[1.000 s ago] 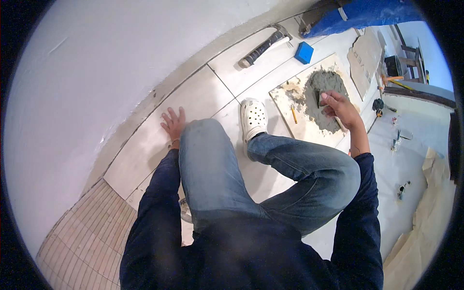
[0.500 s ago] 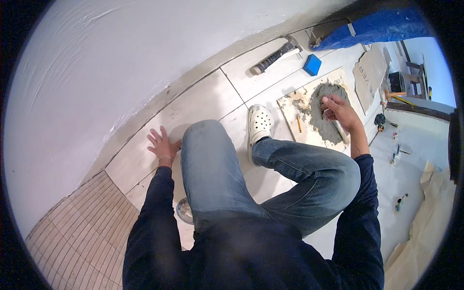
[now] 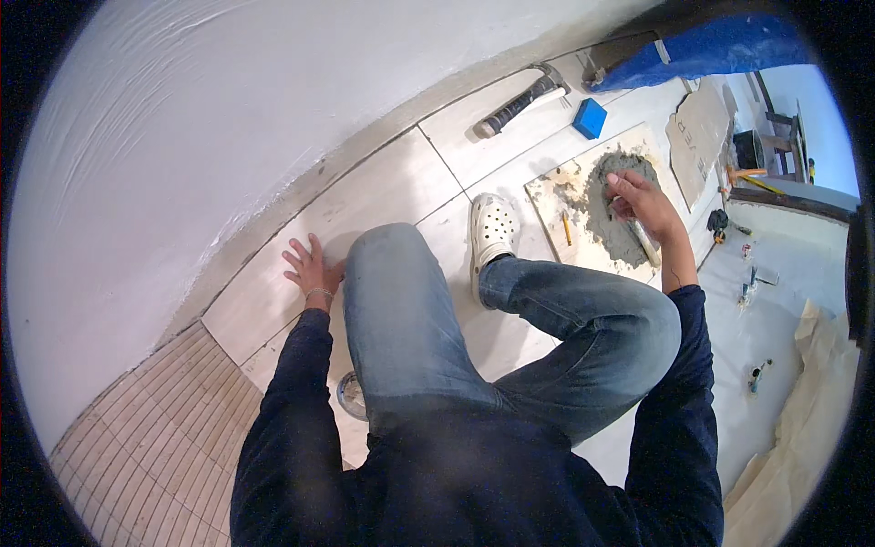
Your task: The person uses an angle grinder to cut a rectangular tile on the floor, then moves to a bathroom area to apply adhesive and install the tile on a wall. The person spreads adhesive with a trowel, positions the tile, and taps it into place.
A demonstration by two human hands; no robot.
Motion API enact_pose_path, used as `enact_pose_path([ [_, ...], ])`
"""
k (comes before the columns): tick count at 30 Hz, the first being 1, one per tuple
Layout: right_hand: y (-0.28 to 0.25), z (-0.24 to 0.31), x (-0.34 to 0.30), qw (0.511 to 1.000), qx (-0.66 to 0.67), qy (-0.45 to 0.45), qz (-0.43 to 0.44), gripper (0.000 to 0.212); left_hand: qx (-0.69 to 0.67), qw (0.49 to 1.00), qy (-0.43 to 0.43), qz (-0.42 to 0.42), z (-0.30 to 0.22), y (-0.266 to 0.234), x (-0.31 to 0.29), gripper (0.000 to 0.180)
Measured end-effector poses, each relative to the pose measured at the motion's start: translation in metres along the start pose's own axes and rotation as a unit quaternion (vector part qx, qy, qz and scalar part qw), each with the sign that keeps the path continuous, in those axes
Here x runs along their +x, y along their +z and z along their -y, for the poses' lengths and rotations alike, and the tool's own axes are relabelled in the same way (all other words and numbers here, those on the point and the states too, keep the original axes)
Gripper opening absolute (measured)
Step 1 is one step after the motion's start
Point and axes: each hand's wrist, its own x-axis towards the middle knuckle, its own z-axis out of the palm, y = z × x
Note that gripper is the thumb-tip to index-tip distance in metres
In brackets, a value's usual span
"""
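My left hand (image 3: 313,273) rests with fingers spread on the pale floor tile (image 3: 365,196), beside my bent left knee and close to the white wall. Over a pale board (image 3: 558,205) on my right, my right hand (image 3: 645,208) is held with its fingers curled and thumb near the fingertips. What lies inside those fingers, if anything, is hidden. Beneath it a heap of wet grey mortar (image 3: 609,235) spreads over the board. A pale, rod-like handle (image 3: 649,248) shows just under the hand; whether I grip it is unclear. A yellow pencil (image 3: 567,229) lies at the mortar's edge.
Ahead lie a claw hammer (image 3: 518,103) and a blue block (image 3: 590,118). Blue sheeting (image 3: 711,53) and torn cardboard (image 3: 695,146) are farther right. The white wall (image 3: 182,164) rises at left, with ribbed tiles (image 3: 164,438) below. Crumpled paper (image 3: 779,438) lies right.
The view has shifted slightly. Both hands keep nearly the same place and pose, the left spread on the tile and the right curled over the mortar.
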Motion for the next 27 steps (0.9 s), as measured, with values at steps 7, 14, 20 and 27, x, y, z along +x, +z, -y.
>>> enact_pose_path([
  [7, 0.012, 0.012, 0.003, 0.999, 0.004, -0.032, 0.019, 0.048, 0.018, 0.999, 0.001, -0.043, 0.014, 0.023, 0.013, 0.081],
  [14, 0.014, 0.022, 0.01, 0.999, -0.024, -0.037, 0.021, 0.052, 0.024, 0.998, 0.003, -0.066, 0.024, 0.042, 0.029, 0.065],
  [20, 0.021, 0.034, 0.022, 0.998, -0.028, -0.05, 0.036, 0.047, -0.107, 0.984, -0.121, -0.072, 0.04, 0.031, -0.014, 0.065],
  [27, 0.003, 0.017, 0.024, 0.994, -0.062, -0.066, 0.069, 0.037, -0.13, 0.927, -0.347, -0.054, 0.078, 0.032, -0.079, 0.096],
])
